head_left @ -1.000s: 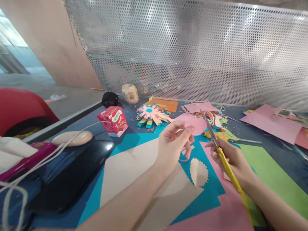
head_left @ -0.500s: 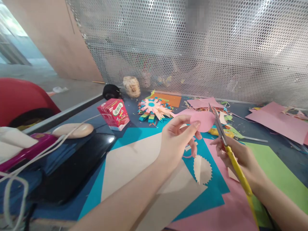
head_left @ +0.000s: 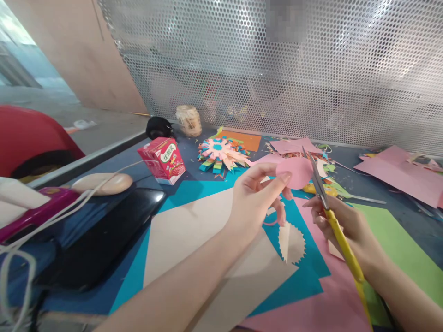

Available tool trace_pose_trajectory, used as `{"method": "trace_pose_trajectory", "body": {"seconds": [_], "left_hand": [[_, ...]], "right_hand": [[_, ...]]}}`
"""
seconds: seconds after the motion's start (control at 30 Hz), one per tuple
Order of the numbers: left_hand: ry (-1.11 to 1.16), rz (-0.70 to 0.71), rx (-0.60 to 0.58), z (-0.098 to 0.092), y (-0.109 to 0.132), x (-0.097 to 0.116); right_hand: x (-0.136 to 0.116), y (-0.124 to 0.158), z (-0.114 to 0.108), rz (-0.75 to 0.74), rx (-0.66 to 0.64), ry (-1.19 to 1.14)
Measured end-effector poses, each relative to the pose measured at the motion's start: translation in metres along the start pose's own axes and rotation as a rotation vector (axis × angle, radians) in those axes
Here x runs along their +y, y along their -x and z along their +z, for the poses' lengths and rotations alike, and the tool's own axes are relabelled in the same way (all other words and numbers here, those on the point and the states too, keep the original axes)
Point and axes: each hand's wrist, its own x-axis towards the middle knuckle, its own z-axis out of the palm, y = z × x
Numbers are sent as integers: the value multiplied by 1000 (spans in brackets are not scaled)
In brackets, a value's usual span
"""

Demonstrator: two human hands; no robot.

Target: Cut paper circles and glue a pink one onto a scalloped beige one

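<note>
My left hand (head_left: 258,198) pinches a small pink paper disc (head_left: 300,172) by its left edge and holds it up above the table. My right hand (head_left: 341,228) grips yellow-handled scissors (head_left: 328,214), whose blades point up and touch the disc's right edge. Below the hands a cream paper piece with a zigzag edge (head_left: 291,242) lies on a teal sheet (head_left: 304,267). A thin pink paper strip (head_left: 272,223) hangs under my left fingers.
Large cream (head_left: 194,240), pink (head_left: 325,304) and green (head_left: 398,249) sheets cover the table. A layered paper flower (head_left: 221,154), a red drink carton (head_left: 161,160), a jar (head_left: 188,121) and paper scraps (head_left: 321,177) lie further back. A perforated metal screen (head_left: 277,74) stands behind. A black device (head_left: 104,240) lies at left.
Both hands and the pink disc have risen slightly and shifted right in view as the camera moved. The scissor blades have come against the disc's edge.
</note>
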Motion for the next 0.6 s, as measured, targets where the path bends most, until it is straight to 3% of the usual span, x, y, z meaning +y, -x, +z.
{"method": "trace_pose_trajectory", "body": {"seconds": [0.43, 0.6], "left_hand": [[-11, -29, 15, 0, 0, -1], [-25, -28, 25, 1, 0, -1]], "right_hand": [[9, 3, 2, -26, 11, 1], [1, 2, 0, -30, 1, -1]]}}
